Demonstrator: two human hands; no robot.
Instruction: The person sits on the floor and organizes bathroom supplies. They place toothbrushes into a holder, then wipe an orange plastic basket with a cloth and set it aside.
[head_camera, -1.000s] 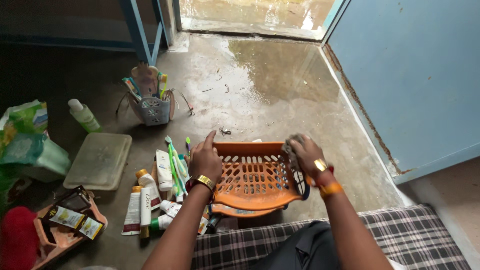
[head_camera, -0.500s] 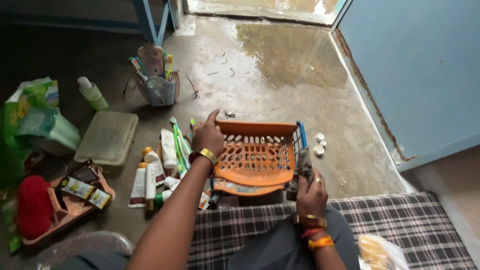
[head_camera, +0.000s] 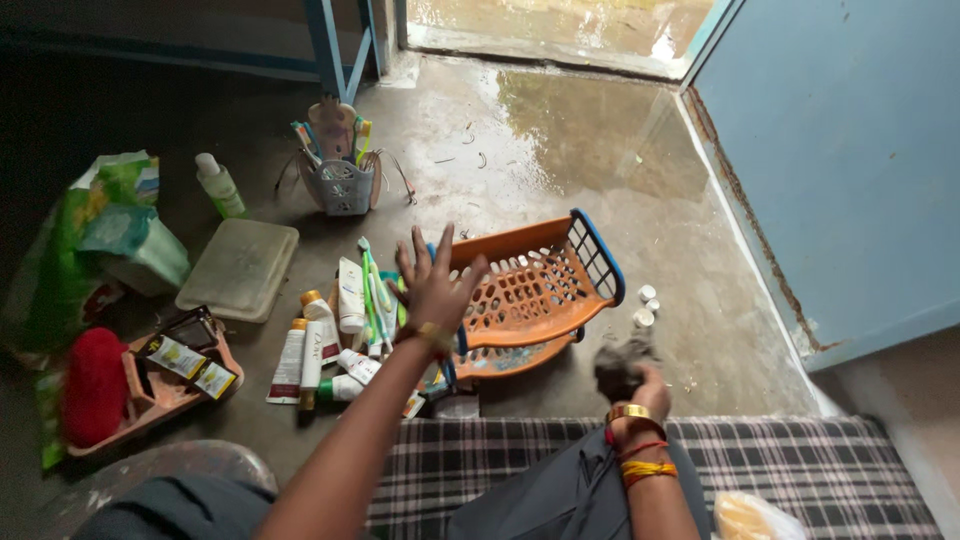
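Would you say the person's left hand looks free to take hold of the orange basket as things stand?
Probably yes. The left hand is open, fingers spread, right at the orange basket and its near left rim, with nothing between them. The right hand holds a dark cloth off to the side.

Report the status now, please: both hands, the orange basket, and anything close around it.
Left hand open, fingers spread over orange basket. Right hand shut on dark rag. Basket tilted on floor; tubes left, small white caps right.

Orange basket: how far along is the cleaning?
Done: the orange basket is emptied and lies tilted on the floor. In hand: the right hand grips a dark rag; the left hand is spread open above the basket's edge. Left: tubes and toothbrushes lie beside it.
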